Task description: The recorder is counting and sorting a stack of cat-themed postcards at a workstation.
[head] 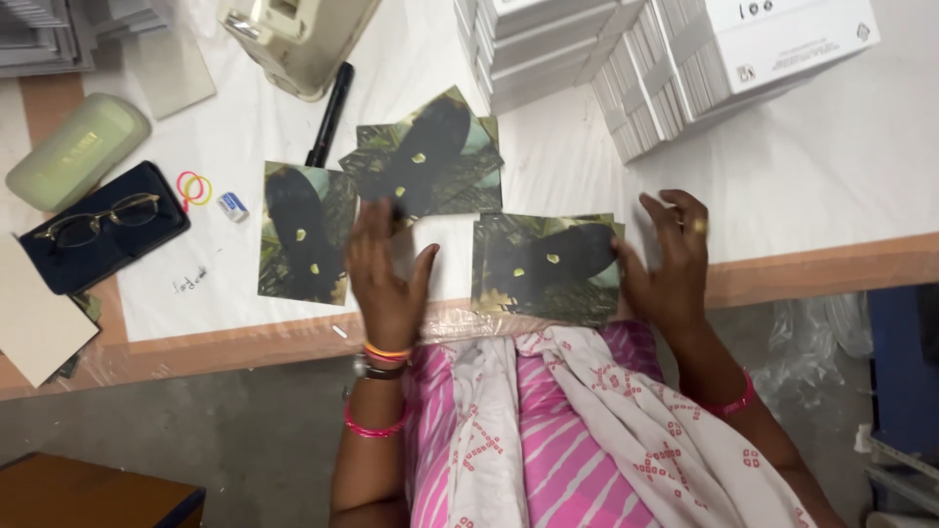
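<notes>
Cards with a dark butterfly print lie in three groups on the white table. Left hand rests flat, fingers spread, fingertips touching the fanned middle stack. Right hand, fingers open and curled, touches the right edge of the near stack. At 9 o'clock lies a third stack; further left, glasses on a dark case. White boxes stand at 1 o'clock.

Left hand flat, right hand spread, fingers curled
</notes>
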